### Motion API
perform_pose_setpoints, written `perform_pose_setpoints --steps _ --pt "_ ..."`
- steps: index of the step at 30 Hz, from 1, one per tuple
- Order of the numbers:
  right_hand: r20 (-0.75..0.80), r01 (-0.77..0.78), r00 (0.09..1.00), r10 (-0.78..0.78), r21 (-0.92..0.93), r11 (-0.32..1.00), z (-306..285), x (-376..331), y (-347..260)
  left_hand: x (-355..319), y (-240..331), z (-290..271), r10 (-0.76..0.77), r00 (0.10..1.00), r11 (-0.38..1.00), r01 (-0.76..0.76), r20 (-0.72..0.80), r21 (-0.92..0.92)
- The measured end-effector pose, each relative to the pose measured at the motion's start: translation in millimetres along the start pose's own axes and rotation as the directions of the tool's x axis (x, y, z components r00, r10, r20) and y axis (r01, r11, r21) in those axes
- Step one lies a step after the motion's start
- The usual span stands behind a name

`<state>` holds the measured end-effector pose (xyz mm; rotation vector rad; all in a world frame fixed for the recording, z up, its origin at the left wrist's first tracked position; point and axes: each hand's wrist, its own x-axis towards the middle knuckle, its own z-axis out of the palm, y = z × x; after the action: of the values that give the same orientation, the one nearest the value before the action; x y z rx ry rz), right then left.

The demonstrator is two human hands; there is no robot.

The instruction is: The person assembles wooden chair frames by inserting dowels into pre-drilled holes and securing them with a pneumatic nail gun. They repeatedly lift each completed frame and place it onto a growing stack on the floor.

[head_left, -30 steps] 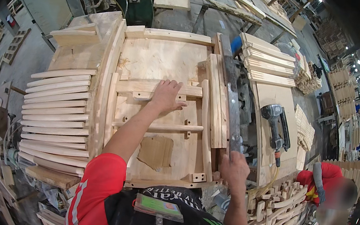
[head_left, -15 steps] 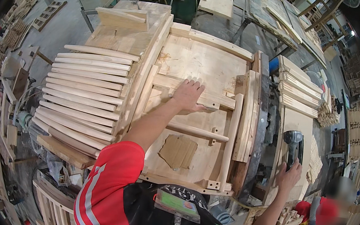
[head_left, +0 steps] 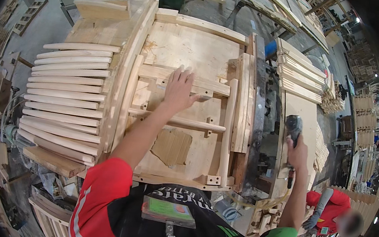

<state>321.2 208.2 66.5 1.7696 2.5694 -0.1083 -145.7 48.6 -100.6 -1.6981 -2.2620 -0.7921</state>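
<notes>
My left hand (head_left: pixel 179 90) lies over a flat wooden rail (head_left: pixel 155 72), its fingers stretched across the top. The rail spans between two upright legs of a wooden frame, the left leg (head_left: pixel 131 83) and the right leg (head_left: pixel 228 133). Nearer me, a thinner round rung (head_left: pixel 193 124) joins the same legs. The frame rests in a plywood jig (head_left: pixel 203 160) with small stop blocks. Off to the right, my right hand (head_left: pixel 298 153) is closed around the handle of a dark pneumatic nail gun (head_left: pixel 294 124), raised beside the jig. A hose trails from its lower end.
Left of the jig lies a row of curved wooden slats (head_left: pixel 67 89). More wood pieces (head_left: pixel 299 73) are stacked on a board at the right. A piece of cardboard (head_left: pixel 171 148) lies inside the jig. A co-worker in red (head_left: pixel 330 207) is at the lower right.
My right hand has lifted the nail gun from the board at the right, and its hose now shows. The left hand stays on the rail. The whole view has shifted.
</notes>
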Motion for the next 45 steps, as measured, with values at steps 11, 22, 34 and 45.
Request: perform_pose_setpoints --steps 11,22,34,45 --pt "0.595 0.577 0.656 -0.464 0.000 0.816 18 -112 -206 -145 133 -77 0.126 0.402 -0.539 0.796 0.907 -0.277" --pt "0.795 0.519 0.506 -0.336 0.031 0.854 38 -66 -235 -169 119 -30 0.177 0.353 -0.833 0.550 0.919 -0.051" --pt "0.845 0.549 0.440 -0.303 0.014 0.836 26 -54 -246 -163 117 -38 0.230 0.349 -0.852 0.523 0.909 0.015" --pt "0.680 0.957 0.132 -0.721 0.102 0.271 26 -66 -335 -217 66 -92 -0.102 0.410 -0.853 0.432 0.906 -0.291"
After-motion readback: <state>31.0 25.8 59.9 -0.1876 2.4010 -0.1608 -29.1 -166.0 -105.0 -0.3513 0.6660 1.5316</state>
